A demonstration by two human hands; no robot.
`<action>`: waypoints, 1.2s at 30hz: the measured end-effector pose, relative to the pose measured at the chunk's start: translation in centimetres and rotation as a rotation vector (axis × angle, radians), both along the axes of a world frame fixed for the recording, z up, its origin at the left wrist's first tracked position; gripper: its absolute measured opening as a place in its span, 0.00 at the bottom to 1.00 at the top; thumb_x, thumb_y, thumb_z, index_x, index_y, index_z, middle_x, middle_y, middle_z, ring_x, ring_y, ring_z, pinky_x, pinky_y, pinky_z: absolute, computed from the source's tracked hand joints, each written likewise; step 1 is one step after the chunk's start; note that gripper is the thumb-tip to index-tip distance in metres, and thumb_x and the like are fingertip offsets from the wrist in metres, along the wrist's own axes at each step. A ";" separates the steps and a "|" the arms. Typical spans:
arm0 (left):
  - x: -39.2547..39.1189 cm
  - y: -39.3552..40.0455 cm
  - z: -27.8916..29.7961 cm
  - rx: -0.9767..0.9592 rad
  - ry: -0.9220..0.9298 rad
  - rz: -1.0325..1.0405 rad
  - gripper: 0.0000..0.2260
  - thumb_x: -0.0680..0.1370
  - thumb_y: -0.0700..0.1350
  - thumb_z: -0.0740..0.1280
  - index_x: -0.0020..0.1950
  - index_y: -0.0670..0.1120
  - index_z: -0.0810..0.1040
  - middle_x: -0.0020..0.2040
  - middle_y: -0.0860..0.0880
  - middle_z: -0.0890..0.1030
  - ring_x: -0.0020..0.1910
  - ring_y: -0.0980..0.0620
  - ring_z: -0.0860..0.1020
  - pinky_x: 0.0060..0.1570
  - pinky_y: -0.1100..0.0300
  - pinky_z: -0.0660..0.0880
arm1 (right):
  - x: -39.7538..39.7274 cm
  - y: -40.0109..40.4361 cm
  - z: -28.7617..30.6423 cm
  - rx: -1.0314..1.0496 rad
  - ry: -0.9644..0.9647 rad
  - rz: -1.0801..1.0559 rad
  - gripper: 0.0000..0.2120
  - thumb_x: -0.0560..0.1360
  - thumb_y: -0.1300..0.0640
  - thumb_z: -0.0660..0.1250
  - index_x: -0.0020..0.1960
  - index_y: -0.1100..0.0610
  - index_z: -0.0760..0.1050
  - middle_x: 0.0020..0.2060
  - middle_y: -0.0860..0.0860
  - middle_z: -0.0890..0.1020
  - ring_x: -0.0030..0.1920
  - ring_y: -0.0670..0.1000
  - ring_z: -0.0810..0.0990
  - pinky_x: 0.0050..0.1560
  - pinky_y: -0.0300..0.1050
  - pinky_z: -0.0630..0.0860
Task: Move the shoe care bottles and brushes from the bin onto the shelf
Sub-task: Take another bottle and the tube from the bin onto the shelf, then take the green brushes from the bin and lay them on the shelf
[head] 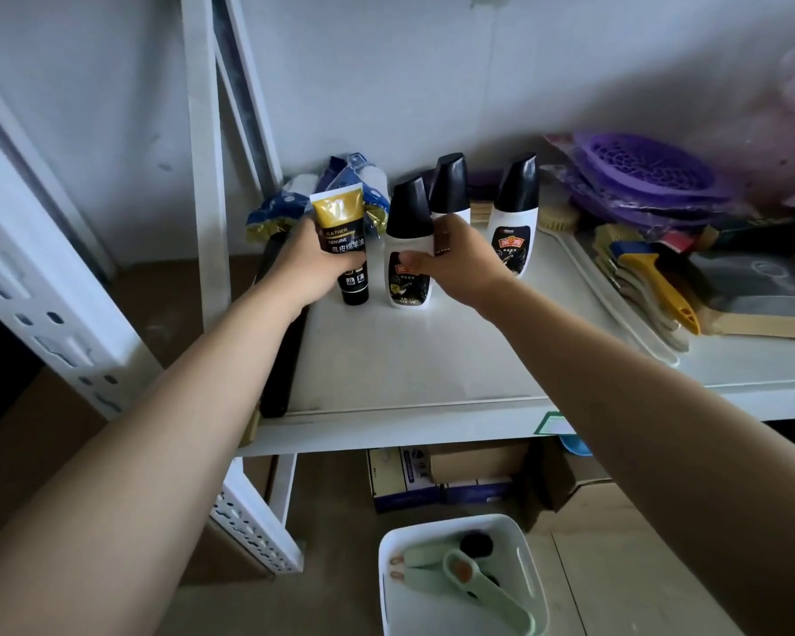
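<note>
My left hand (315, 263) grips a gold-and-black leather cream tube (343, 222), standing cap-down on the white shelf (414, 364). My right hand (455, 263) holds a white shoe polish bottle with a black cap (407, 218), upright on the shelf beside the tube. Two more such bottles (515, 208) stand behind it. On the floor below sits the white bin (531, 571), holding pale green brushes (473, 585) and a dark round item (476, 543).
Blue-and-gold packets (271, 218) lie at the shelf's back left. A tray with several wooden and yellow brushes (652, 277) and purple baskets (648, 172) fills the right side. White rack uprights (205, 185) stand left. Cardboard boxes (432, 475) sit under the shelf.
</note>
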State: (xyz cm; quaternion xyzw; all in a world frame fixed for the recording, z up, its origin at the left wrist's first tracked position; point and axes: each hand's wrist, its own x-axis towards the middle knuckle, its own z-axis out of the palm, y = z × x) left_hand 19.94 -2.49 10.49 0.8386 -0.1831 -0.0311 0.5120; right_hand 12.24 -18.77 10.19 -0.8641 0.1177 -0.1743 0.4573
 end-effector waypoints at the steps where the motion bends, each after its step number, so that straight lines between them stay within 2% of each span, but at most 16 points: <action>1: -0.1 0.2 0.2 -0.005 -0.003 0.037 0.28 0.61 0.50 0.74 0.59 0.48 0.71 0.56 0.48 0.80 0.56 0.48 0.78 0.62 0.47 0.73 | -0.3 -0.1 0.1 0.012 0.001 -0.019 0.26 0.69 0.53 0.73 0.63 0.59 0.70 0.51 0.52 0.79 0.54 0.54 0.78 0.58 0.50 0.75; 2: -0.5 0.3 0.7 -0.014 -0.023 0.075 0.31 0.63 0.48 0.75 0.63 0.47 0.68 0.57 0.49 0.78 0.56 0.49 0.77 0.62 0.51 0.72 | -0.6 -0.4 0.2 0.034 -0.006 -0.044 0.26 0.69 0.52 0.74 0.62 0.59 0.70 0.50 0.51 0.78 0.53 0.54 0.78 0.57 0.50 0.75; 4: -1.5 0.6 1.7 -0.042 -0.128 0.122 0.30 0.68 0.43 0.74 0.66 0.45 0.64 0.57 0.49 0.75 0.54 0.53 0.74 0.58 0.59 0.70 | -1.5 -0.8 0.3 0.064 -0.045 -0.092 0.25 0.68 0.51 0.74 0.59 0.59 0.71 0.47 0.51 0.78 0.51 0.54 0.79 0.55 0.49 0.76; 8: -5.1 1.2 3.0 -0.029 -0.437 0.122 0.22 0.70 0.43 0.72 0.62 0.44 0.71 0.54 0.51 0.73 0.51 0.56 0.72 0.51 0.68 0.70 | -5.2 -0.7 0.5 0.109 -0.145 -0.068 0.15 0.68 0.54 0.74 0.51 0.54 0.72 0.44 0.50 0.79 0.43 0.49 0.78 0.53 0.47 0.76; 10: -7.2 1.1 2.9 -0.003 -0.542 0.084 0.19 0.70 0.43 0.72 0.59 0.44 0.73 0.55 0.50 0.74 0.50 0.58 0.71 0.48 0.75 0.67 | -7.6 -0.4 0.6 0.098 -0.174 -0.018 0.14 0.69 0.54 0.73 0.51 0.54 0.74 0.44 0.49 0.80 0.43 0.47 0.78 0.51 0.43 0.76; 14: -8.9 0.7 2.0 0.053 -0.635 0.073 0.20 0.70 0.42 0.71 0.60 0.43 0.72 0.60 0.44 0.74 0.52 0.60 0.69 0.50 0.80 0.62 | -10.7 0.1 -0.1 0.033 -0.183 0.040 0.17 0.70 0.52 0.73 0.55 0.56 0.74 0.46 0.49 0.81 0.47 0.48 0.80 0.50 0.38 0.77; 17: -8.9 1.0 1.6 0.057 -0.609 0.128 0.20 0.70 0.42 0.71 0.61 0.43 0.72 0.61 0.44 0.74 0.53 0.60 0.70 0.50 0.79 0.63 | -11.0 0.2 -0.8 0.036 -0.175 0.034 0.17 0.70 0.51 0.72 0.55 0.56 0.74 0.47 0.50 0.81 0.47 0.47 0.80 0.50 0.37 0.77; 20: -10.1 1.1 1.5 0.047 -0.584 0.094 0.19 0.71 0.42 0.71 0.60 0.44 0.72 0.58 0.48 0.75 0.52 0.59 0.71 0.47 0.81 0.64 | -11.5 0.5 -1.3 0.079 -0.177 0.040 0.15 0.70 0.52 0.72 0.54 0.55 0.74 0.46 0.49 0.81 0.46 0.46 0.80 0.50 0.36 0.76; 23: -12.7 0.9 0.8 0.072 -0.462 -0.095 0.15 0.71 0.43 0.71 0.57 0.48 0.74 0.51 0.55 0.77 0.48 0.59 0.74 0.45 0.74 0.68 | -12.9 0.9 -2.1 0.090 -0.152 0.079 0.13 0.71 0.52 0.71 0.53 0.54 0.75 0.45 0.48 0.82 0.47 0.45 0.80 0.49 0.33 0.76; 26: -15.6 1.2 -1.3 0.153 -0.276 -0.343 0.12 0.72 0.43 0.70 0.53 0.52 0.75 0.45 0.59 0.78 0.45 0.61 0.78 0.43 0.67 0.75 | -15.3 1.0 -3.4 0.098 -0.114 0.128 0.09 0.71 0.53 0.71 0.49 0.48 0.75 0.43 0.45 0.82 0.47 0.43 0.81 0.46 0.33 0.74; 30: -18.6 1.4 -5.6 0.203 -0.085 -0.516 0.11 0.71 0.43 0.72 0.50 0.54 0.76 0.44 0.58 0.81 0.46 0.62 0.79 0.46 0.72 0.75 | -18.9 0.8 -6.7 0.132 -0.024 0.168 0.09 0.71 0.57 0.71 0.48 0.48 0.76 0.42 0.47 0.83 0.45 0.42 0.81 0.46 0.34 0.77; 36: -20.5 0.7 -13.7 0.286 0.001 -0.575 0.10 0.72 0.41 0.71 0.52 0.50 0.77 0.47 0.57 0.80 0.47 0.61 0.77 0.45 0.74 0.73 | -21.6 0.0 -15.9 0.061 0.162 0.123 0.09 0.70 0.56 0.72 0.49 0.52 0.76 0.41 0.46 0.82 0.40 0.41 0.79 0.43 0.34 0.76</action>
